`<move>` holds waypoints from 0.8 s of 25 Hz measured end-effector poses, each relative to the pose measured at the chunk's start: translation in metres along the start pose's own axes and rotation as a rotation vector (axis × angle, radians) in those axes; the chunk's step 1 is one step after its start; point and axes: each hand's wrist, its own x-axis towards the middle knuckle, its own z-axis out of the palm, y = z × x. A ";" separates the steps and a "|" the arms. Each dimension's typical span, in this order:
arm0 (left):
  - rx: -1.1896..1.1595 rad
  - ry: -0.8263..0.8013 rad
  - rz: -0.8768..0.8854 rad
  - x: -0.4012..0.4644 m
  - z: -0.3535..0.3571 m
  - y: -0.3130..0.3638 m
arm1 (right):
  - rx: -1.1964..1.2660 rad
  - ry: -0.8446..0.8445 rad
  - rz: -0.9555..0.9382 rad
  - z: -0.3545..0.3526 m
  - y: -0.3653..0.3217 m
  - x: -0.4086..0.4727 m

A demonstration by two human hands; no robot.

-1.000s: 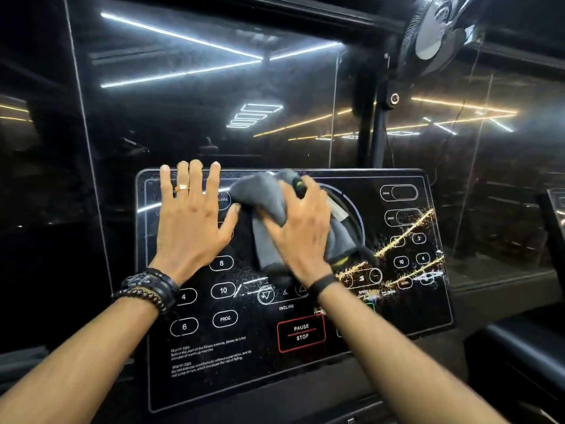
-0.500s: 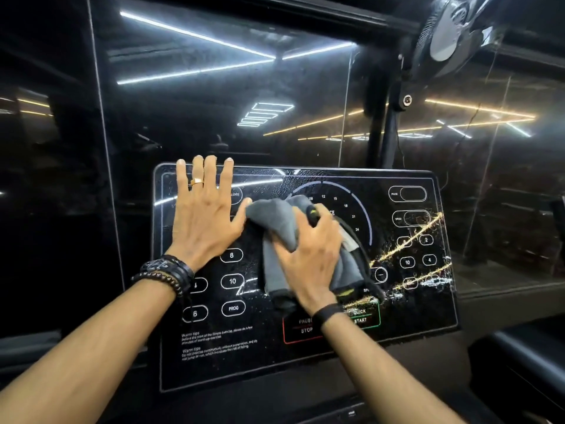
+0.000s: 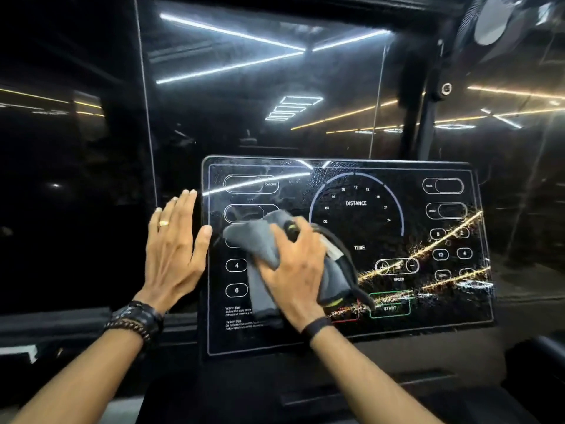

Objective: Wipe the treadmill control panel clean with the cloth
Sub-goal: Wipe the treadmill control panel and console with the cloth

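The treadmill control panel (image 3: pixel 360 209) is a glossy black slab with white outlined buttons, a DISTANCE dial and a green QUICK START button. A crumpled grey cloth (image 3: pixel 260 246) with a dark, yellow-trimmed edge lies pressed on the panel's lower left part. My right hand (image 3: pixel 293 270) lies flat on the cloth and grips it against the surface. My left hand (image 3: pixel 172 249) is off the panel's left edge, fingers spread, wearing a gold ring, its thumb touching the panel's rim. It holds nothing. Wet streaks and droplets glisten on the panel's right side.
Dark glass walls (image 3: pixel 275 102) behind the panel reflect ceiling light strips. A wall fan (image 3: pixel 501 22) on a black post (image 3: pixel 428 123) hangs at the upper right. A black padded part (image 3: pixel 535 371) sits at the lower right.
My left hand slid off the panel face to its left edge. My right hand dragged the cloth down and left, uncovering the dial. The camera view shifted left.
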 end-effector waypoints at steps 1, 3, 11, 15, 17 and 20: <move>-0.043 0.013 -0.016 -0.007 0.002 0.000 | 0.014 -0.036 -0.106 -0.001 -0.006 -0.020; -0.077 0.010 -0.023 -0.020 0.001 -0.003 | 0.039 -0.093 -0.264 -0.011 0.006 -0.066; 0.012 -0.045 0.077 -0.039 -0.030 -0.029 | -0.023 -0.005 0.051 -0.001 -0.010 0.024; -0.142 0.103 -0.020 -0.033 -0.021 -0.011 | 0.047 -0.087 -0.172 0.015 -0.056 -0.007; -0.210 0.143 -0.048 -0.028 -0.022 -0.006 | 0.081 -0.151 -0.280 0.008 -0.056 -0.059; -0.236 0.065 0.053 -0.021 -0.033 0.000 | 0.137 -0.292 -0.481 -0.017 -0.016 -0.113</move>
